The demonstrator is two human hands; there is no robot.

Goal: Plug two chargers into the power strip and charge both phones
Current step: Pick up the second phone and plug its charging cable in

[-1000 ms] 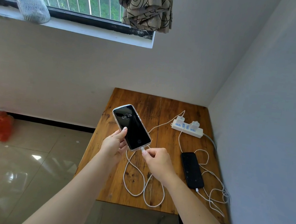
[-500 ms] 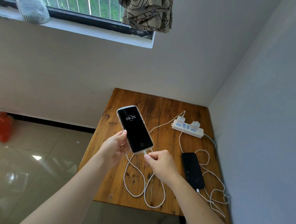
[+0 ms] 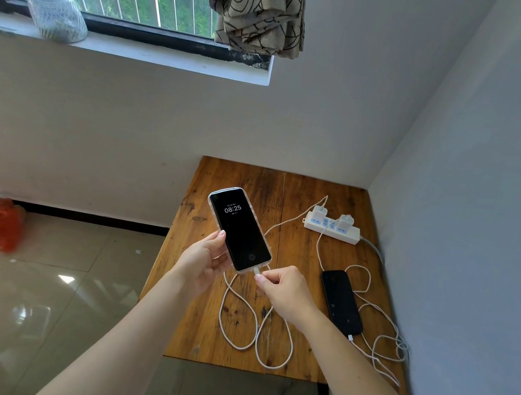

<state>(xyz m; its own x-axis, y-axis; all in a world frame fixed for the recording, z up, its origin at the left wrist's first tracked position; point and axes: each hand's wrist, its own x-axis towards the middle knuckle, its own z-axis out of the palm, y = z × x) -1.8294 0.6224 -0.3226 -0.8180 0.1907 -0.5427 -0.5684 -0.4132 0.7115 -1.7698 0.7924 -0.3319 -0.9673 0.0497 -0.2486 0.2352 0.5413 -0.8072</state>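
While my left hand [image 3: 202,261] grips one phone [image 3: 239,229] above the desk [image 3: 234,336], my right hand [image 3: 283,291] pinches its cable plug [image 3: 257,274]. Two chargers [image 3: 319,212] sit in the power strip [image 3: 331,230]; the second phone [image 3: 341,302] lies plugged in amid looping cables.

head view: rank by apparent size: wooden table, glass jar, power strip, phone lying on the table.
1. wooden table
2. glass jar
3. Phone lying on the table and power strip: look alike in extent and sit at different depths, so unranked.

left hand [image 3: 202,261]: gripping, raised | right hand [image 3: 286,292]: pinching, fingers curled
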